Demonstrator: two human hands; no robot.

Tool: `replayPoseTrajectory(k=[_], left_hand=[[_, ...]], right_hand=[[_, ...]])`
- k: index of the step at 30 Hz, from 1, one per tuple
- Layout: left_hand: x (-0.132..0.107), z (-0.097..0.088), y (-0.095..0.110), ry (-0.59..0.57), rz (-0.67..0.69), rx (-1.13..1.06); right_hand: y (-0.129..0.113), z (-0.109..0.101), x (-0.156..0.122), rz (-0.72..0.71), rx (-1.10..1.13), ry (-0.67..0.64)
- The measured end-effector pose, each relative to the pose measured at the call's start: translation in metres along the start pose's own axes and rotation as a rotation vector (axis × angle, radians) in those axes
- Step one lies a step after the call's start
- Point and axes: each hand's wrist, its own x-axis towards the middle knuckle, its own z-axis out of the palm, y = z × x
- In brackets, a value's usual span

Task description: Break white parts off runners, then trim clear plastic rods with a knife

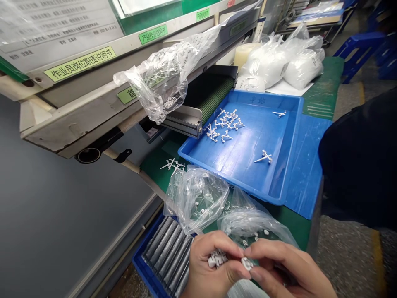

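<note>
Pinching a small white plastic part (246,263), the right hand (288,269) sits just beside the left hand (211,269), clenched on a cluster of like parts (217,258) — above a clear plastic bag (251,225), with more white sprues (225,124) left in the blue tray (198,159) beyond.

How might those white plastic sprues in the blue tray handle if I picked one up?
The white plastic sprues look light for their size. Their thin arms seem stiff, perhaps brittle if bent. Their branching shape should stop them rolling on the blue tray.
</note>
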Motion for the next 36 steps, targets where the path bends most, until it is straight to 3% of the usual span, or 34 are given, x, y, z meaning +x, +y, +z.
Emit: replayPoseTrajectory(k=[5, 8, 11, 14, 16, 19, 21, 24, 26, 29, 31, 33, 36], left_hand=[[0.002, -0.003, 0.004, -0.034, 0.029, 0.068], [0.001, -0.001, 0.002, -0.028, -0.07, -0.008], [0.002, 0.004, -0.006, 0.008, -0.332, -0.323], [0.006, 0.008, -0.012, 0.144, -0.654, -0.671], [0.01, 0.008, -0.013, 0.241, -0.797, -0.809], [0.014, 0.009, -0.011, 0.314, -0.891, -0.941], [0.016, 0.01, -0.01, 0.327, -0.912, -1.004], [0.016, 0.012, -0.011, 0.316, -0.918, -1.094], [0.016, 0.012, -0.013, 0.316, -0.922, -1.115], [0.015, 0.011, -0.014, 0.299, -0.916, -1.1], [0.013, 0.01, -0.015, 0.224, -0.927, -1.103], [0.012, 0.011, -0.016, 0.151, -0.948, -1.123], [0.011, 0.013, -0.017, 0.162, -0.962, -1.156]], right_hand=[[0.002, -0.001, -0.001, -0.024, 0.045, -0.023], [0.003, -0.001, -0.003, 0.029, 0.127, -0.06], [0.006, -0.003, -0.006, 0.34, 0.373, -0.051], [0.017, -0.009, -0.009, 0.7, 0.763, -0.075], [0.029, -0.013, -0.012, 0.818, 0.922, -0.133], [0.049, -0.014, -0.021, 0.892, 0.829, -0.235], [0.06, -0.012, -0.028, 0.796, 0.547, -0.296], [0.071, -0.005, -0.035, 0.432, 0.038, -0.268], [0.074, -0.002, -0.037, 0.26, -0.167, -0.24], [0.075, 0.001, -0.036, 0.184, -0.305, -0.271], [0.074, 0.0, -0.035, 0.158, -0.36, -0.278], [0.07, -0.003, -0.034, 0.121, -0.386, -0.26], [0.055, -0.012, -0.032, 0.118, -0.385, -0.188]])
